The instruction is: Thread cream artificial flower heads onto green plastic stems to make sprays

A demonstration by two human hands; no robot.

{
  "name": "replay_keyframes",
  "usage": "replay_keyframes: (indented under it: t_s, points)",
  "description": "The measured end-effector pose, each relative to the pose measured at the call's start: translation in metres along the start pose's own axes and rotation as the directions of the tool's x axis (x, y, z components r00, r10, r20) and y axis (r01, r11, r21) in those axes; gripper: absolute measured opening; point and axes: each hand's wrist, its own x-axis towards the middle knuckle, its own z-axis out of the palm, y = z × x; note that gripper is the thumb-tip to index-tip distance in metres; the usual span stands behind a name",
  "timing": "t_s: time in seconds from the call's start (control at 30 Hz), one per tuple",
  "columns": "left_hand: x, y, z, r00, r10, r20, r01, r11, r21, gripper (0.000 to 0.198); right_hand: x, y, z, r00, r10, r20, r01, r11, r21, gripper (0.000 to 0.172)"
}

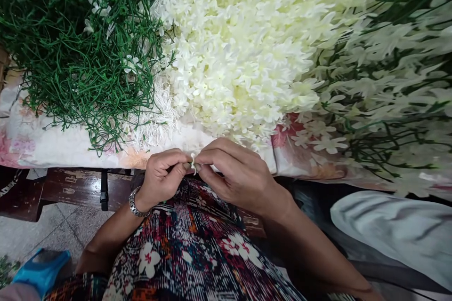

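Observation:
My left hand (165, 175), with a metal watch on its wrist, is closed in a pinch at the table's near edge. A tiny bit of green stem shows at its fingertips. Facing it, my right hand (235, 174) pinches a small white artificial flower (193, 163), seen edge-on between the two hands. The fingers cover most of the stem. Just beyond lie a large heap of cream-white flower heads (240, 56), a pile of green plastic stems (81, 56) to the left, and a bundle of thin white strands (155, 120) between them.
Finished-looking white flower sprays with green stems (388, 80) spread at the right. A floral cloth (70, 143) covers the table. Below are a brown wooden bench (81, 188), a blue plastic object (42, 270) and, at the right, a person's light-grey clothed leg (388, 230).

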Motion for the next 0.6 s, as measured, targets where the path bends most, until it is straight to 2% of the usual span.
replay_keyframes:
  t_s: [0.27,0.33,0.4,0.47,0.53,0.6]
  points:
    - [-0.001,-0.001,0.004,0.998,-0.031,-0.058,0.033,0.999,0.029,0.016,0.002,0.002,0.01,1.0,0.019,-0.019,-0.019,1.0,0.004,0.009]
    - [-0.001,-0.002,0.004,0.996,-0.069,-0.055,0.069,0.997,-0.019,0.016,0.003,0.003,0.006,1.0,0.005,-0.019,-0.004,1.0,0.019,0.011]
    - [-0.001,-0.001,0.003,0.986,-0.137,-0.098,0.124,0.983,-0.136,0.014,0.002,0.003,0.0,0.999,0.006,-0.044,-0.005,1.0,0.025,0.017]
    - [0.0,0.001,0.001,0.95,-0.236,-0.204,0.171,0.941,-0.292,0.011,-0.001,0.001,-0.006,0.993,0.013,-0.114,-0.012,1.0,0.005,0.03]
    - [0.002,0.006,0.0,0.889,-0.332,-0.315,0.186,0.891,-0.415,0.01,-0.007,-0.003,-0.007,0.989,-0.018,-0.15,0.019,1.0,0.003,0.04]
    - [0.004,0.012,0.0,0.843,-0.384,-0.376,0.179,0.86,-0.478,0.011,-0.012,-0.007,0.0,0.995,-0.083,-0.059,0.086,0.995,0.041,0.042]
